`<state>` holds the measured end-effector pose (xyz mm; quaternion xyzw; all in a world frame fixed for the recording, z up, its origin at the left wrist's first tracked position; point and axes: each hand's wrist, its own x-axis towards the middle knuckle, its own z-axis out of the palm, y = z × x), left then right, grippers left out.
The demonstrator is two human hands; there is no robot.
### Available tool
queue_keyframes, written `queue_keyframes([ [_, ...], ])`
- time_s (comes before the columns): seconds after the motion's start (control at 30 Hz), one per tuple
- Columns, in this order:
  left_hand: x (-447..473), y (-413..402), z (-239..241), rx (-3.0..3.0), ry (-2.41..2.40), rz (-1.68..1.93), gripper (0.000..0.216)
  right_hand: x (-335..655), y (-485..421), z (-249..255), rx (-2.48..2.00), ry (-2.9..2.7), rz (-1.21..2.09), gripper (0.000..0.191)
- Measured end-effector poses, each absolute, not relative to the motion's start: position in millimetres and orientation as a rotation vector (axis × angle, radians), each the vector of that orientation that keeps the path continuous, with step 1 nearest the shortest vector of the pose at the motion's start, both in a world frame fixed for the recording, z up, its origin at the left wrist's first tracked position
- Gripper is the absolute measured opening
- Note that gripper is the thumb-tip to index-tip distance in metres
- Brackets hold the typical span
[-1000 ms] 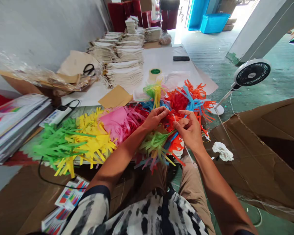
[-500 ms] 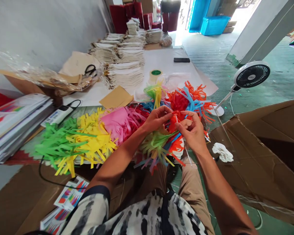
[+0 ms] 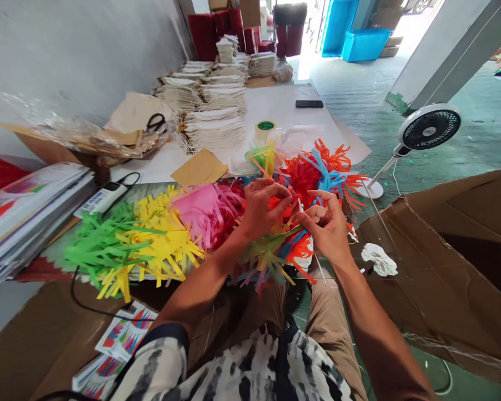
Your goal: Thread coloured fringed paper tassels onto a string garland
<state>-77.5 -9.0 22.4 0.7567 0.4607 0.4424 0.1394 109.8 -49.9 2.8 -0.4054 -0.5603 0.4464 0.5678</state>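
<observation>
My left hand [image 3: 264,209] is curled into a heap of coloured paper fringe tassels [image 3: 309,175], its fingers pinching orange-red strips. My right hand [image 3: 326,223] is just to its right, fingers pinched together on a thin clear string [image 3: 319,267] that hangs down past the table edge. The two hands almost touch over the orange tassel. To the left lie pink [image 3: 202,206], yellow [image 3: 162,239] and green [image 3: 98,248] fringe bundles in a row.
Stacks of folded pale paper [image 3: 212,114], scissors [image 3: 155,122], a tape roll [image 3: 264,131] and a black phone [image 3: 309,103] lie farther back. A handheld device [image 3: 100,197] and printed sheets [image 3: 20,214] are left. A white fan [image 3: 426,131] and cardboard [image 3: 451,250] stand right.
My left hand has shifted slightly towards me and closed tighter on the orange strips. My right hand stayed almost in place, still pinching.
</observation>
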Motion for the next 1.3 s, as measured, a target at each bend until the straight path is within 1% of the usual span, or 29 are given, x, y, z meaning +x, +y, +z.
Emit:
queue_keyframes([
  [0.13,-64.4,-3.2,-8.4,1.705,1.079,1.187,0.025,108.9,-49.9,-0.5,-0.949,-1.34,1.062,0.049],
  [0.3,-61.3,-0.4,-14.7,1.388,0.879,1.11,0.038,106.4,-49.8,-3.0,-0.993,-1.341,1.099,0.043],
  [0.4,-60.7,-2.7,-11.9,1.406,0.896,1.128,0.035,105.3,-48.7,-3.7,-0.994,-1.331,1.132,0.043],
  [0.57,-59.8,-5.8,-14.9,1.594,1.0,1.185,0.02,105.0,-48.0,-4.0,-1.01,-1.317,1.143,0.043],
  [0.73,-60.0,-8.6,-14.7,1.763,1.105,1.239,0.012,104.4,-48.9,-4.0,-1.009,-1.296,1.156,0.043],
  [0.9,-59.5,-12.7,-10.7,1.868,1.123,1.25,0.012,104.2,-49.4,-2.7,-0.993,-1.282,1.176,0.044],
  [1.0,-59.0,-11.8,-12.0,1.768,1.04,1.25,0.015,104.6,-49.7,-2.1,-0.993,-1.284,1.192,0.047],
  [1.17,-59.8,-7.0,-16.6,1.557,0.914,1.186,0.025,104.5,-49.8,-3.5,-1.013,-1.287,1.194,0.045],
  [1.3,-60.6,-5.1,-16.9,1.556,0.972,1.182,0.024,103.7,-49.3,-4.9,-1.02,-1.306,1.187,0.046],
])
